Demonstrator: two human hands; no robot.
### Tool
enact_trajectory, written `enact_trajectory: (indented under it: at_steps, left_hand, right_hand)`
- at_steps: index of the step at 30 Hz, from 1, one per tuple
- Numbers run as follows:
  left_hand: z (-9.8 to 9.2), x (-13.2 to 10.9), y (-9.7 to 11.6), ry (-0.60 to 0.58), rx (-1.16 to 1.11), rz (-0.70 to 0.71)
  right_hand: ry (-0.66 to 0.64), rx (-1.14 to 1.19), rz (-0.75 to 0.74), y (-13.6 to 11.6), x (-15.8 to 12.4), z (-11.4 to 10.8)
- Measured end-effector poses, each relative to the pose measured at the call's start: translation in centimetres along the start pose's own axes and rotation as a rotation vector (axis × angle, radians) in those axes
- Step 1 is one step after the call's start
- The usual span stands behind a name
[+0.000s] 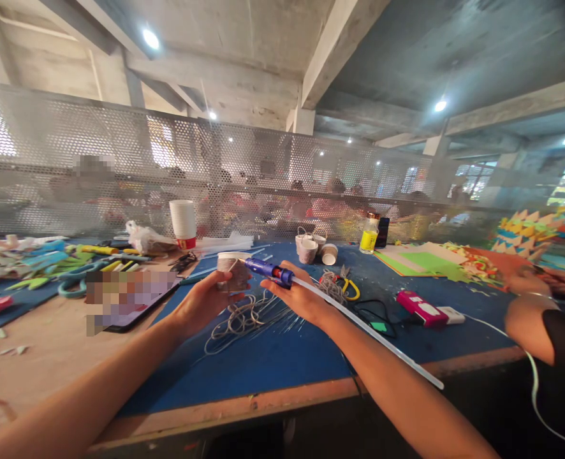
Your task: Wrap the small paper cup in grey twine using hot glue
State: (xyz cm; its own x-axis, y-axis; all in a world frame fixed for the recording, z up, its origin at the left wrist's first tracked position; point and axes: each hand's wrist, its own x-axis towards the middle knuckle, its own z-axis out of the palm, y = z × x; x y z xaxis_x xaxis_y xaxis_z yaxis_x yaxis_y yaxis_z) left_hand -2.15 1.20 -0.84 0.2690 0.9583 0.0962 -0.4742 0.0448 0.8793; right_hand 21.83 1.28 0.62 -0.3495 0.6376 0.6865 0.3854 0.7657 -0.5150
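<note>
My left hand (208, 298) is closed around a small paper cup (233, 273) wrapped in greyish cord, held above the blue mat (182, 376). In my right hand (299, 296) is a blue hot glue gun (268, 271), its nozzle at the cup's rim. A long translucent glue stick (373, 335) sticks out of the gun's back, over my right forearm. Loops of grey cord (237, 325) lie on the mat below the cup. Several similar cord-covered cups (307, 250) stand farther back.
Scissors with yellow handles (352, 290), a pink power bank (421, 309) and a yellow-labelled bottle (369, 234) lie or stand to the right. Stacked paper cups (183, 223) and a phone (139, 303) are at left. Another person's arm (531, 325) reaches in at right, near coloured paper (416, 260).
</note>
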Motion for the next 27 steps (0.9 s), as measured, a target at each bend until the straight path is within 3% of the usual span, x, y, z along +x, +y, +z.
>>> enact_trajectory:
  at_steps: [27]
  left_hand:
    - [0.33, -0.13, 0.4, -0.031, -0.037, 0.001]
  right_hand:
    - [0.019, -0.006, 0.012, 0.26, -0.02, -0.05]
